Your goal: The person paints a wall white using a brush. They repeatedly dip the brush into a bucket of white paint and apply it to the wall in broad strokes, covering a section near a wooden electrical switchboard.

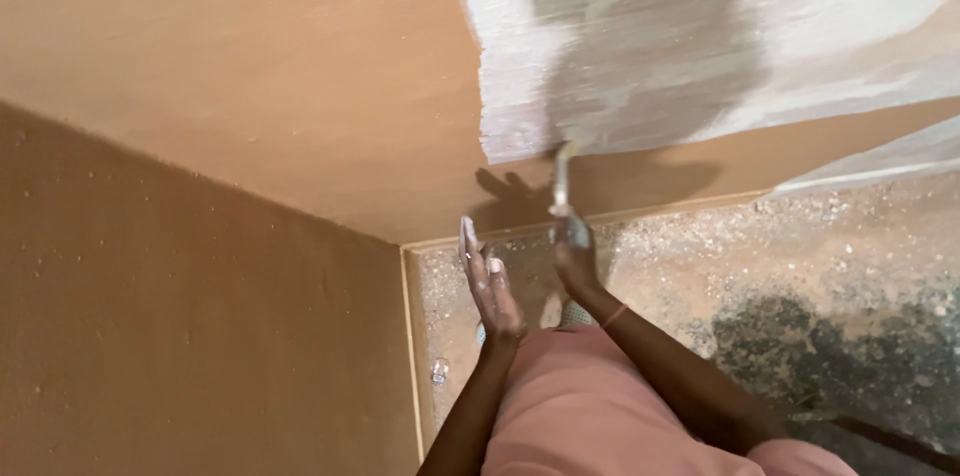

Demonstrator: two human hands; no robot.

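Head cam, I log: right hand (pixel 574 258) grips putty knife (pixel 562 174), blade hard to see; left hand (pixel 490 286) flat, w/ small scraper (pixel 467 234).

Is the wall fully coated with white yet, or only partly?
Only partly. The white coat covers the upper right of the wall; the rest is bare brown. The right hand holds a scraper at the coat's lower edge.
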